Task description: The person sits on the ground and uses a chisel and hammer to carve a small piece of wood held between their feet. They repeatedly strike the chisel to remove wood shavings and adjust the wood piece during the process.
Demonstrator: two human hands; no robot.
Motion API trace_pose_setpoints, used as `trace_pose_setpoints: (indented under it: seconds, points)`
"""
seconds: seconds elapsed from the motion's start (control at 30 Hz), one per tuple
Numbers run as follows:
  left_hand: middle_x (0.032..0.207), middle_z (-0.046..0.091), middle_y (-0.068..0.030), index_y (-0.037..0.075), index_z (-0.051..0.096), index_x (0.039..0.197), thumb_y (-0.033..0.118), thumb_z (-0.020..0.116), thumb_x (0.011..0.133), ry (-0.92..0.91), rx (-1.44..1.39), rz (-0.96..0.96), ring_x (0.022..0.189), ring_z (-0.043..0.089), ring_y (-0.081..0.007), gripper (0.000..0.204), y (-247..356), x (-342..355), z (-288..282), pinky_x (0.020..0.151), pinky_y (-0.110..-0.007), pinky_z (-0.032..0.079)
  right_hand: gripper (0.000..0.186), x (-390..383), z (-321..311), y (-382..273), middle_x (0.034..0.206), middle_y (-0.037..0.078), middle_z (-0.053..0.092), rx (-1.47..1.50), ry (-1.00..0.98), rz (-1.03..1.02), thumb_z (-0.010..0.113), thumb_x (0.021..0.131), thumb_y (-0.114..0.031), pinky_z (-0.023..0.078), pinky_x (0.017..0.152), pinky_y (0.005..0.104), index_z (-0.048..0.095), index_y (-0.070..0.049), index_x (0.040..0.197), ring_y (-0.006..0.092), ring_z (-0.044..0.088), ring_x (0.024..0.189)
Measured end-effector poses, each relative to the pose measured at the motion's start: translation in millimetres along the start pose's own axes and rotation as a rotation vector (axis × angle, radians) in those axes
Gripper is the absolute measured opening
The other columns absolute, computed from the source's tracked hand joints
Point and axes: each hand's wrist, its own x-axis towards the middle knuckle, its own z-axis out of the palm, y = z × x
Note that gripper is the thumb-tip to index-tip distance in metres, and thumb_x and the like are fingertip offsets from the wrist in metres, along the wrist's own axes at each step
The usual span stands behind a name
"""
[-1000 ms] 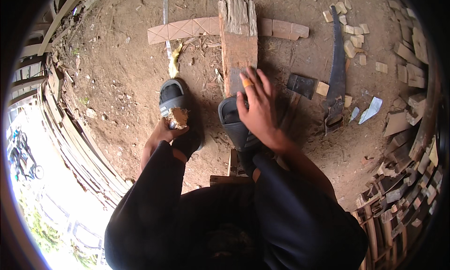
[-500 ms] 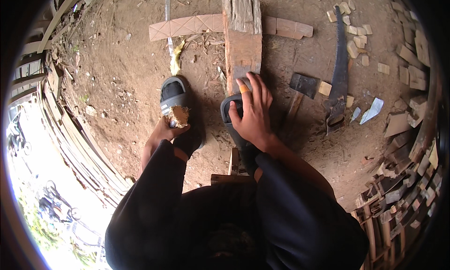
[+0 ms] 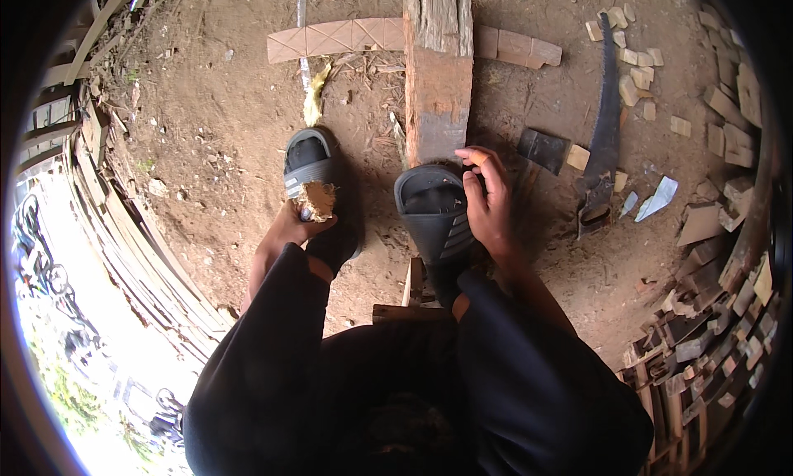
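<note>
Left hand (image 3: 289, 228) closed round a tan, rough-ended piece (image 3: 317, 201); right hand (image 3: 491, 202) loosely parted, seemingly empty, beside a thick brown weathered wooden plank (image 3: 439, 88).
Steadying the plank would likely go best with fingertips clear of its rough edges; it lies ahead over a reddish-brown curved board (image 3: 355, 36), long axis running away from the person, splintered end farthest.

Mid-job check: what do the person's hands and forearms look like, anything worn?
The left hand is ungloved, with nothing worn that shows. The right hand is ungloved too, with an orange band on one finger. Where visible, the left forearm and right forearm show no sleeves, cables or markings.
</note>
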Motion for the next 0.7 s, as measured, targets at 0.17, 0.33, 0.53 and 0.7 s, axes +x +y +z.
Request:
trace_pose_setpoints:
  seconds: [0.17,0.33,0.53,0.7]
  points:
    - [0.102,0.066,-0.0055,0.001,0.059,0.112,0.008,0.076,0.074,-0.003,0.019,0.009,0.093,0.061,-0.0131,0.042,0,1,0,0.084,-0.028,0.048,0.023,23,-14,-15,0.106,0.012,0.056,-0.097,-0.213,-0.205,0.051,0.088,-0.013,0.041,0.089,0.0369,0.063,-0.004,0.106,0.0291,0.052,0.096]
    - [0.101,0.066,-0.0049,0.001,0.059,0.111,0.009,0.076,0.074,-0.006,0.029,-0.014,0.093,0.061,-0.0123,0.042,-1,2,-2,0.083,-0.028,0.048,0.023,33,-15,-11,0.107,0.011,0.053,-0.359,-0.4,-0.234,0.058,0.088,-0.026,0.037,0.091,0.0374,0.068,-0.008,0.096,0.0286,0.048,0.099]
    - [0.1,0.066,-0.0041,0.001,0.06,0.11,0.01,0.076,0.074,-0.005,0.012,0.021,0.092,0.061,-0.0117,0.041,-6,3,-2,0.083,-0.027,0.047,0.019,16,-37,23,0.097,0.011,0.056,-0.401,0.145,-0.127,0.059,0.087,-0.019,0.044,0.076,0.0343,0.066,-0.003,0.081,0.0269,0.054,0.086]
    - [0.1,0.066,-0.0036,0.002,0.06,0.111,0.009,0.076,0.075,-0.014,0.052,0.013,0.092,0.061,-0.0115,0.04,-2,1,-3,0.083,-0.028,0.048,0.013,10,-38,9,0.089,0.006,0.063,-0.081,-0.058,0.251,0.061,0.087,-0.013,0.045,0.066,0.0255,0.065,-0.001,0.092,0.0131,0.057,0.074]
